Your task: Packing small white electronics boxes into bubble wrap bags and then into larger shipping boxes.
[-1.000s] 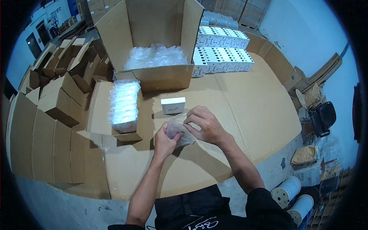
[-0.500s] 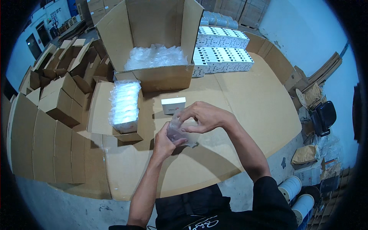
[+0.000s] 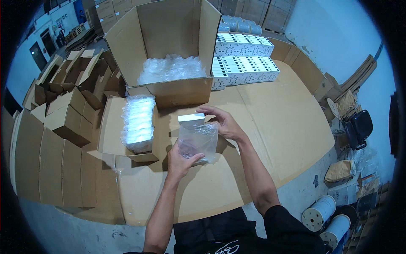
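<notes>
My left hand (image 3: 179, 163) pinches the lower left side of a clear plastic bag (image 3: 198, 143), thumb in front. The bag spreads upright and wrinkled, its upper part overlapping a small white box (image 3: 192, 117) that stands on the table. From this view I cannot tell whether the box is inside the bag or behind it. At the box's upper right corner is my right hand (image 3: 226, 123), fingers stretched out and apart, the thumb close to the bag's top edge. To the left, an open carton (image 3: 111, 127) holds a row of bubble-wrapped white boxes (image 3: 138, 120).
A large open carton (image 3: 171, 94) full of clear bags (image 3: 171, 68) stands behind. Right of it are stacked white boxes (image 3: 249, 70). Empty brown cartons (image 3: 63, 112) crowd the left. Cable spools (image 3: 318, 213) sit on the floor at right, below a black chair (image 3: 358, 129).
My right hand has come off the middle of the bag and reached forward to the white box. The bag, crumpled between both hands before, is now spread out in front of the box.
</notes>
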Motion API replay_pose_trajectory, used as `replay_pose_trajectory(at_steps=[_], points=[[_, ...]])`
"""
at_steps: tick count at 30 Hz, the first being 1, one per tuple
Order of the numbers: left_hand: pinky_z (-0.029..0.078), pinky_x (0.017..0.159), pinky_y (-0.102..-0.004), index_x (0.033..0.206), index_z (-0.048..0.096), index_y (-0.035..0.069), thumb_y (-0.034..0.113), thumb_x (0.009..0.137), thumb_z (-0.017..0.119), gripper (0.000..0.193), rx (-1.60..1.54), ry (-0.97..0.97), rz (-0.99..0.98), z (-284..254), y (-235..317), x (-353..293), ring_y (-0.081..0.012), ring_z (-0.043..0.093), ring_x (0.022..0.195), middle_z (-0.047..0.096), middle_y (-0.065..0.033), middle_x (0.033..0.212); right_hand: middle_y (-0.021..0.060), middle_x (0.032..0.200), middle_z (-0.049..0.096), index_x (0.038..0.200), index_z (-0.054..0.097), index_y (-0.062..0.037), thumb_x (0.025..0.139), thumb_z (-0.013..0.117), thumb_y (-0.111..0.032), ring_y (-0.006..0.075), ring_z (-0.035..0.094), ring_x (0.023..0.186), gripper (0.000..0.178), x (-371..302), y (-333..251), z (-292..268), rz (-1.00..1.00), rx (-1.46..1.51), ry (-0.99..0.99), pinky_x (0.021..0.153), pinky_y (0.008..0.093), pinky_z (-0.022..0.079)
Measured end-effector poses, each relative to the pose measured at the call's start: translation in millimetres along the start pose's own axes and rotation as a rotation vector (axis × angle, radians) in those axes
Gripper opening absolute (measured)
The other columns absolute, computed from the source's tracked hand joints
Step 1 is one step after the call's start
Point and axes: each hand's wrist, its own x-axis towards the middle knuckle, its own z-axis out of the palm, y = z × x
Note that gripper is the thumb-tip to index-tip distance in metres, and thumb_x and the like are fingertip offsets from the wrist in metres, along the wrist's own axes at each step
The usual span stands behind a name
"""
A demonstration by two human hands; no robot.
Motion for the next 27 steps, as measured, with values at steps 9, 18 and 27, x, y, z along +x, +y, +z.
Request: replay_pose_trajectory(at_steps=[9, 18, 27], points=[[0.056, 0.085, -0.0336, 0.12, 0.06, 0.004, 0.016, 0.07, 0.094, 0.062, 0.029, 0.0, 0.006, -1.2, 14.7, 0.4, -0.0174, 0.071, 0.091, 0.074, -0.0079, 0.098, 0.0056, 0.114, 0.073, 0.12, 0.073, -0.0019, 0.088, 0.077, -0.006, 0.012, 0.066, 0.105, 0.032, -7.4, 7.0, -9.0, 0.046, -0.177, 0.059, 0.091, 0.0285, 0.054], [0.056, 0.083, -0.0335, 0.12, 0.06, 0.004, 0.017, 0.069, 0.094, 0.063, 0.062, -0.022, 0.043, -0.5, 6.6, 2.5, -0.0176, 0.071, 0.09, 0.074, -0.0092, 0.097, 0.0104, 0.112, 0.069, 0.117, 0.067, 0.002, 0.09, 0.072, 0.003, 0.0161, 0.068, 0.097, 0.027, -22.7, -9.3, -41.8, 0.016, -0.06, 0.342, 0.083, 0.0302, 0.06], [0.056, 0.086, -0.0337, 0.12, 0.061, 0.002, 0.016, 0.07, 0.094, 0.062, 0.05, -0.021, 0.044, 0.0, 8.8, 3.2, -0.0176, 0.071, 0.093, 0.075, -0.009, 0.101, 0.0156, 0.105, 0.064, 0.107, 0.054, 0.0051, 0.093, 0.069, 0.003, 0.0227, 0.07, 0.095, 0.021, -4.8, -20.0, 2.1, -0.141, 0.428, 0.492, 0.078, 0.0378, 0.066]])
